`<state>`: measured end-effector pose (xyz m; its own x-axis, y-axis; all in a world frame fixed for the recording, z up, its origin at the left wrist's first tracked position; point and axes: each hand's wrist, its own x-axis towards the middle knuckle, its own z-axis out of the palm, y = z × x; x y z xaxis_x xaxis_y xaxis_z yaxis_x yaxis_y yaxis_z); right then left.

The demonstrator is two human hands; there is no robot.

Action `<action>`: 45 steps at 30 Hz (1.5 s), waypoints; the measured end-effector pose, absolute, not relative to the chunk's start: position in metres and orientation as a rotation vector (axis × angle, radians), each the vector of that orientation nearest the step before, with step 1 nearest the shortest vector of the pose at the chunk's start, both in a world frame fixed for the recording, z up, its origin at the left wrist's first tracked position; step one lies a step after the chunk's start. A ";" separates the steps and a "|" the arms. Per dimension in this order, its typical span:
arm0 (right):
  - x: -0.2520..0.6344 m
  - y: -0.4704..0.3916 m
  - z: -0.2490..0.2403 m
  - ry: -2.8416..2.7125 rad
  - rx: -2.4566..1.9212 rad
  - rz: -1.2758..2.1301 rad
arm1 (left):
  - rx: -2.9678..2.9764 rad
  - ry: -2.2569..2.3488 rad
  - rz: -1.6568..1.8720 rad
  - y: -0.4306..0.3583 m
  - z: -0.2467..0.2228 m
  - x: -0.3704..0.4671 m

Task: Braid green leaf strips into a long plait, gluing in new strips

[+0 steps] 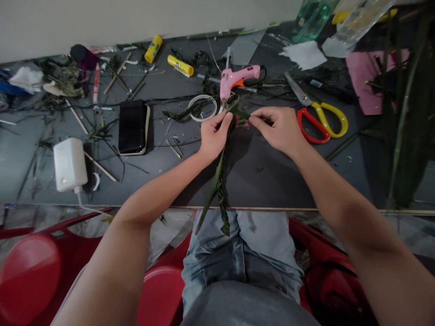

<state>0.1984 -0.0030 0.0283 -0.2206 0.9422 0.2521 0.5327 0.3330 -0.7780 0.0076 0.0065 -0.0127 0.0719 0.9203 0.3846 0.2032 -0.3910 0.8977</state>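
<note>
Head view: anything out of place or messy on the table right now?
Leaf scraps and sticks litter the table. The pink glue gun lies just beyond both hands pinching the braided leaf strip.

Dark tabletop (265,181): pink glue gun (238,79); scissors (321,118) with red and yellow handles; roll of clear tape (203,107); black phone (132,127); white power adapter (70,164); two yellow glue sticks (180,65); scattered green stem trimmings (61,79); pink paper (365,74).
</note>
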 end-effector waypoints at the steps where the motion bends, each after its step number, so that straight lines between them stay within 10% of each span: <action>1: 0.199 -0.003 0.030 -1.875 -1.295 0.732 | 1.649 1.125 1.375 0.006 -0.013 0.008; 8: 0.210 0.007 0.026 -1.960 -1.158 1.196 | 1.549 1.079 1.278 -0.003 -0.012 0.015; 45: 0.191 0.009 -0.002 -1.548 -1.264 0.964 | 1.582 1.055 1.335 0.013 -0.032 0.009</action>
